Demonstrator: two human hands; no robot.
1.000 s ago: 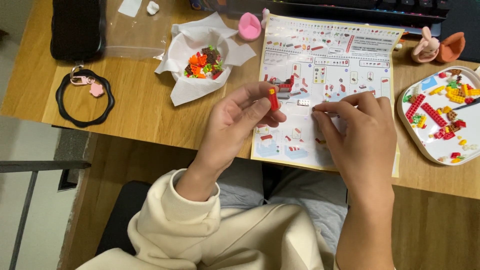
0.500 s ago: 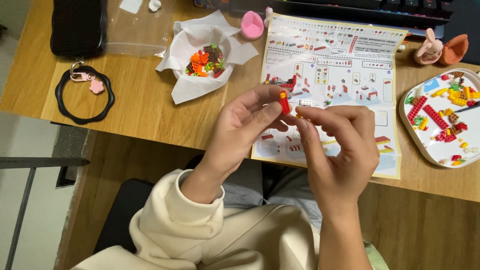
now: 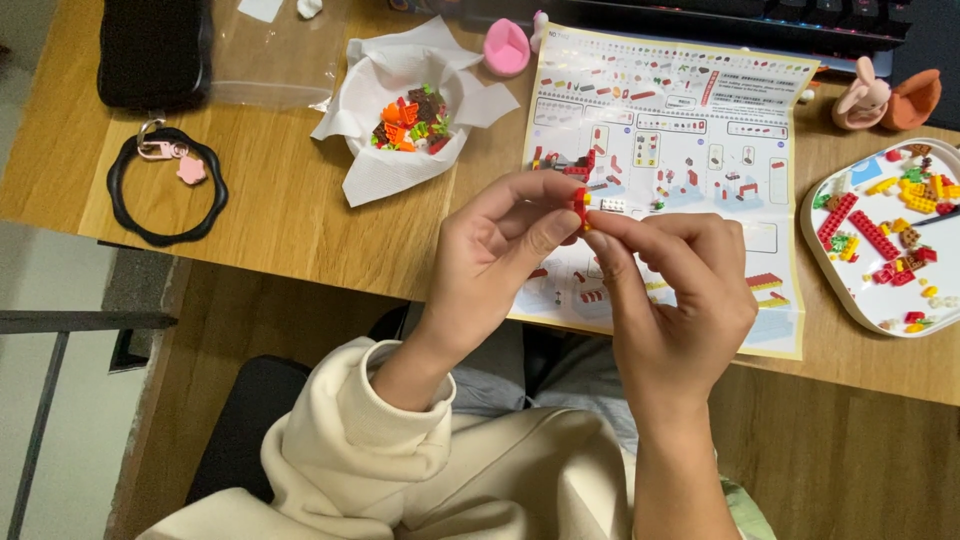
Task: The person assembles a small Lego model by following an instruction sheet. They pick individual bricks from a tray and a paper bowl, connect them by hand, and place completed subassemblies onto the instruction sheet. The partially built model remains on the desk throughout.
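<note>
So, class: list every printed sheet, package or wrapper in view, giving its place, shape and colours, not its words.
Instruction sheet: flat on the desk behind the hands, rectangular, white with a yellow border and small coloured diagrams.
Clear plastic bag: top left beside a black case, flat, transparent.
White paper wrapper: left of the sheet, crumpled open, holding orange, green and brown pieces.

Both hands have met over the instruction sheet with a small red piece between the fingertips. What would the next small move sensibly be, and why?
Probably a gentle pinch to press the parts together. The left hand and right hand both grip the small red brick at their fingertips, above the instruction sheet. Whether it is already seated cannot be told, so a look at the joint should follow.
</note>
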